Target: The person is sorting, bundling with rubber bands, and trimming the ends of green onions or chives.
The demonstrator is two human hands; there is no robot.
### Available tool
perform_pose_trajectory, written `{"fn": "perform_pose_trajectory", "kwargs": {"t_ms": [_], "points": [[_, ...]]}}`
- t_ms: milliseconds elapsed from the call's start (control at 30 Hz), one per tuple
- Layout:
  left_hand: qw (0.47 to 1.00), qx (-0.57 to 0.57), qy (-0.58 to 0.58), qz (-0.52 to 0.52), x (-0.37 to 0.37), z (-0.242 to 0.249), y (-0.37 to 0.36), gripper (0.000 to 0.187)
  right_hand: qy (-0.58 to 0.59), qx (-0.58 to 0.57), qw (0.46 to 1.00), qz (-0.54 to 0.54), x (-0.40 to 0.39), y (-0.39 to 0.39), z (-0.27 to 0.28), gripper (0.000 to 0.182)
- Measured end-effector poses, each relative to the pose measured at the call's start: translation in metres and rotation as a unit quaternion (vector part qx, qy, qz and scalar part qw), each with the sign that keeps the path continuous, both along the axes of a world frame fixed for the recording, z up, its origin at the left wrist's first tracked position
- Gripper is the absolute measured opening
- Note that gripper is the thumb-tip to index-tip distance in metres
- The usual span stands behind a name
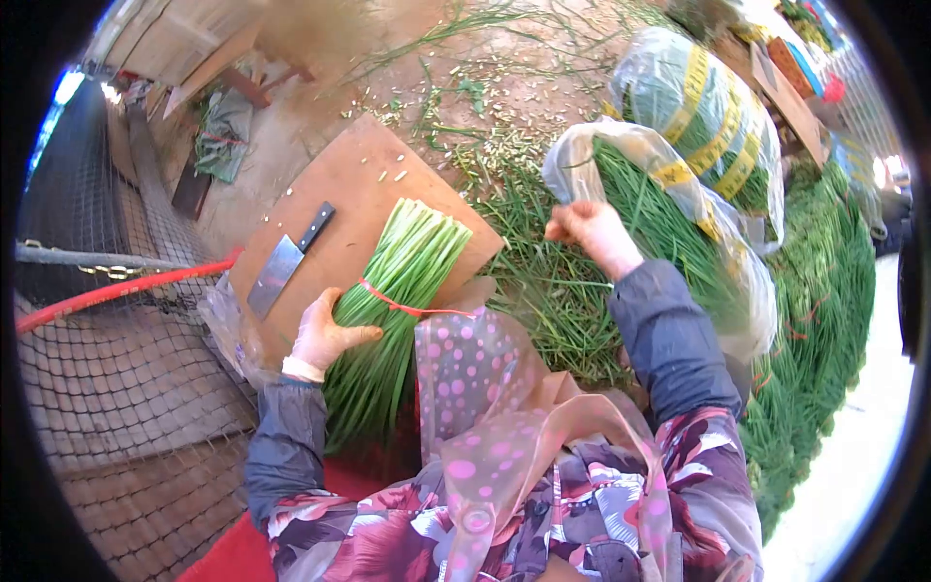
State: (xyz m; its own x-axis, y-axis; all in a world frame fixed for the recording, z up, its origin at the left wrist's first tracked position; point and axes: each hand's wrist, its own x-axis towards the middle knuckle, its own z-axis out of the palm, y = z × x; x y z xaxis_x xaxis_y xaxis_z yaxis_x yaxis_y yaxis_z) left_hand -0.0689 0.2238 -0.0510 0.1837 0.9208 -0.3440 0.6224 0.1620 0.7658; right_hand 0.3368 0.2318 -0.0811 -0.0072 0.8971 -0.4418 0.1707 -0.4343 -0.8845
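Note:
A bundle of garlic chives (405, 262) lies across a brown wooden board (335, 209), its pale cut ends pointing away from me. Around its middle runs a red tie (390, 300), one loose end trailing to the right. My left hand (328, 335) grips the bundle's left side just below the tie, thumb on top. To the left on the board rests a cleaver (288, 262) with a black handle. My right hand (593, 233) is raised with curled fingers beside an open plastic bag (572, 160) of chives; whatever is in the fingers, if anything, is hidden.
Behind the open bag is a full bag with yellow tape (698, 107). A long pile of green bundles (815, 320) lines the right side. Loose leaves and trimmings (543, 281) cover the ground. Black netting (126, 378) and a red bar (126, 288) are at left.

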Motion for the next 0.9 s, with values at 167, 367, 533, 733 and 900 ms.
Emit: {"fn": "perform_pose_trajectory", "kwargs": {"t_ms": [167,367,533,733,900], "points": [[0.951,-0.003,-0.308,0.032,0.009,0.048,-0.043,0.070,0.200,-0.030,0.978,0.052,0.002,-0.090,0.054,0.036],[0.937,0.051,-0.345,-0.010,0.056,0.103,-0.106,0.075,0.361,-0.183,0.883,0.238,0.007,-0.156,0.075,0.083],[0.837,0.361,0.013,-0.411,0.138,0.178,-0.064,0.053,0.627,-0.125,0.763,0.094,-0.003,-0.174,0.095,0.079],[0.503,0.612,0.149,-0.592,0.303,0.228,-0.067,0.032,0.821,0.080,0.560,0.076,0.055,-0.193,0.086,0.063],[0.373,0.753,0.103,-0.532,0.455,0.250,-0.153,0.033,0.717,0.281,0.637,-0.048,0.142,-0.302,0.111,0.052]]}}
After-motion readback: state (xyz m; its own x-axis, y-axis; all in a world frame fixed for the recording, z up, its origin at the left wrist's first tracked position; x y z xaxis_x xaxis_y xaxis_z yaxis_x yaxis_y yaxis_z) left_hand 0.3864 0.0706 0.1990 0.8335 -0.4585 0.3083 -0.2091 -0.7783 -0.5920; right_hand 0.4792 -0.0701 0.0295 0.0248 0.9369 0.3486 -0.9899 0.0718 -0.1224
